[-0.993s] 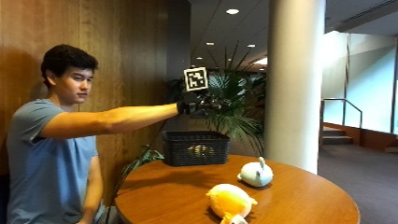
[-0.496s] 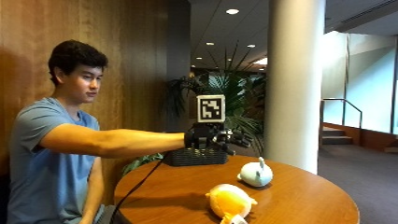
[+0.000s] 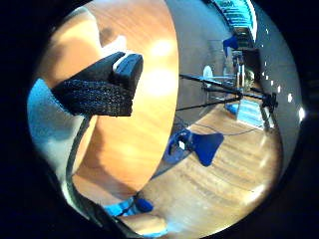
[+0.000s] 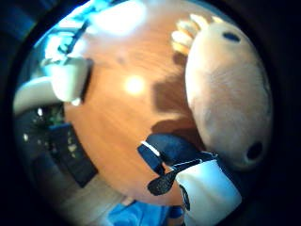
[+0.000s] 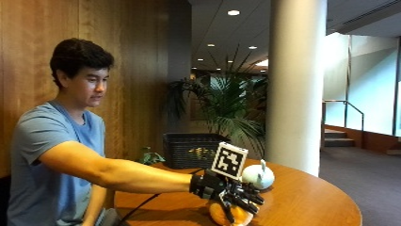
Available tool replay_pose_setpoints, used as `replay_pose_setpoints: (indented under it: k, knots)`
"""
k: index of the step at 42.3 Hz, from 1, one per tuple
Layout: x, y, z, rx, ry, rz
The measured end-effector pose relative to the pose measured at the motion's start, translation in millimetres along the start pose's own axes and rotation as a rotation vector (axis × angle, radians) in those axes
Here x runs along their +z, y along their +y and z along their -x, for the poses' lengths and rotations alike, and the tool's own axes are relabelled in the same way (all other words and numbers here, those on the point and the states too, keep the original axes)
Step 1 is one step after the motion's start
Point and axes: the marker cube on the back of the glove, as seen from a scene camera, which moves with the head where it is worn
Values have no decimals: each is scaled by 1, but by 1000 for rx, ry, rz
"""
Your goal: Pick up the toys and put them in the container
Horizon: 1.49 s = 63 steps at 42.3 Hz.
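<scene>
Gloved right hand (image 5: 227, 192) is hovering right over the orange toy (image 5: 228, 214) on the table (image 5: 307, 202), fingers spread, gripping nothing. White toy (image 5: 257, 175) is sitting beside it, black basket (image 5: 193, 150) behind.

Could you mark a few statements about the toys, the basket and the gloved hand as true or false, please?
1. The gloved right hand is over the orange plush toy. True.
2. The white toy lies inside the black basket. False: it sits on the round wooden table, beside the basket.
3. The basket stands on the table's far side, near the plant. True.
4. The orange plush toy has been lifted above the basket. False: it lies on the table.
</scene>
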Motion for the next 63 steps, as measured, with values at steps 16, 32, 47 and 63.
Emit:
replay_pose_setpoints:
  k: [16,32,47,63]
  knots:
    - [24,-7,-17,4,-49,57]
    - [20,8,-6,73,-142,-270]
    - [-72,68,21,22,-168,-323]
    - [-195,163,68,-139,-165,-442]
